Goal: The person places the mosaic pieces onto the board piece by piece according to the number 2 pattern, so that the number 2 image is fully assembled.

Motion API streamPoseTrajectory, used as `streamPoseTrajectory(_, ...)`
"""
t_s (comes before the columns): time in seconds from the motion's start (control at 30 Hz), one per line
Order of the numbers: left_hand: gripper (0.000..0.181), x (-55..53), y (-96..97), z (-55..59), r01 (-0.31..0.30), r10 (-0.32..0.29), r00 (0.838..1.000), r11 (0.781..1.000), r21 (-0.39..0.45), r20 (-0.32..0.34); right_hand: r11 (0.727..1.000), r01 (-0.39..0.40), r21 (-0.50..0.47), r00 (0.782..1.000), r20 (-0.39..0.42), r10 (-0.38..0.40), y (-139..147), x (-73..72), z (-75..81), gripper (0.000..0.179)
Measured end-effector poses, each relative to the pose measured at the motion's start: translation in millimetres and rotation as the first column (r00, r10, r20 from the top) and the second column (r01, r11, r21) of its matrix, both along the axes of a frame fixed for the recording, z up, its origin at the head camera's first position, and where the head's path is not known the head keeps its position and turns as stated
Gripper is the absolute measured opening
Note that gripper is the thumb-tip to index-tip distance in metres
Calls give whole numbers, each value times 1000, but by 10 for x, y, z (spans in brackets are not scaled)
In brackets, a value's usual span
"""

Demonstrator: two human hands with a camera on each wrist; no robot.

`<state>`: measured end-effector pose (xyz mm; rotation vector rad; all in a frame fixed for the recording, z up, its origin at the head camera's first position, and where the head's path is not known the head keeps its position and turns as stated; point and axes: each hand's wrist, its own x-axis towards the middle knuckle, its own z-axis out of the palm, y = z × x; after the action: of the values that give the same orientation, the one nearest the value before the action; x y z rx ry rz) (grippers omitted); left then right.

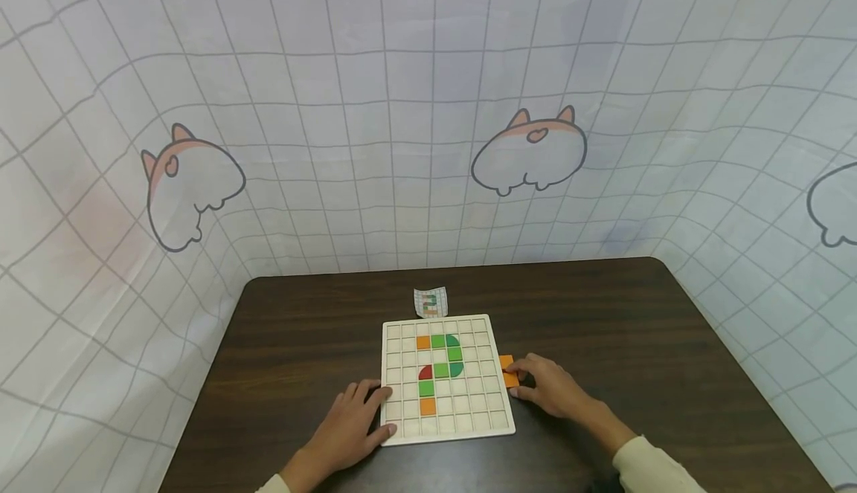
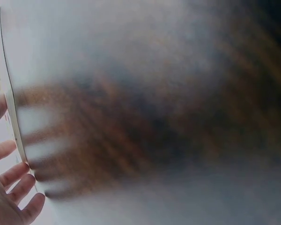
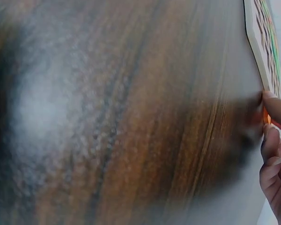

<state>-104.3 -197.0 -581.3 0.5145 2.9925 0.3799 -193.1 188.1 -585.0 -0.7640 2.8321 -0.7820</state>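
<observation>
A cream grid board [image 1: 402, 433] lies on the table, bearing a path of orange, green and red tiles. Among these are a red quarter-round tile [image 1: 425, 372], a green square tile [image 1: 426, 388] and an orange square tile [image 1: 428, 407]. My left hand [image 1: 351, 422] rests at the board's left edge, fingers spread, thumb near the close corner; the left wrist view shows its fingertips along that edge. Just off the right edge, my right hand [image 1: 552, 387] pinches an orange tile [image 3: 267, 116] between thumb and forefinger. Another orange tile [image 1: 506, 361] is beside it, partly covered by the fingers.
Behind the board lies a small paper card [image 1: 431, 303] printed with a coloured pattern on a grid. The dark wooden table [image 1: 301, 329] backs onto a white grid-patterned cloth [image 1: 361, 181] that also hangs at both sides.
</observation>
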Motion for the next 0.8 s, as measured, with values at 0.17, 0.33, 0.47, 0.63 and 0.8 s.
streamPoseTrajectory(0.17, 60, -12, 3, 4, 2, -2, 1000, 1000, 1, 1, 999, -14, -31, 1000, 18, 14, 16, -25, 10, 36)
streamPoseTrajectory(0.33, 60, -12, 4, 9, -1, 1, 1000, 1000, 8, 7, 999, -8, -51, 1000, 29, 9, 28, -30, -2, 41)
streamPoseTrajectory(0.47, 60, -14, 0, 9, 4, -4, 1000, 1000, 4, 3, 996, 9, -87, 1000, 31, -7, 26, -18, -27, 39)
streamPoseTrajectory(0.63, 60, -18, -5, 10, 10, -10, 1000, 1000, -6, -14, 994, 29, -101, 999, 20, -27, 12, -12, -55, 37)
streamPoseTrajectory(0.8, 60, -11, -10, 1, 13, -13, 1000, 1000, -5, -18, 996, 42, -84, 999, 6, -42, -4, -6, -74, 35)
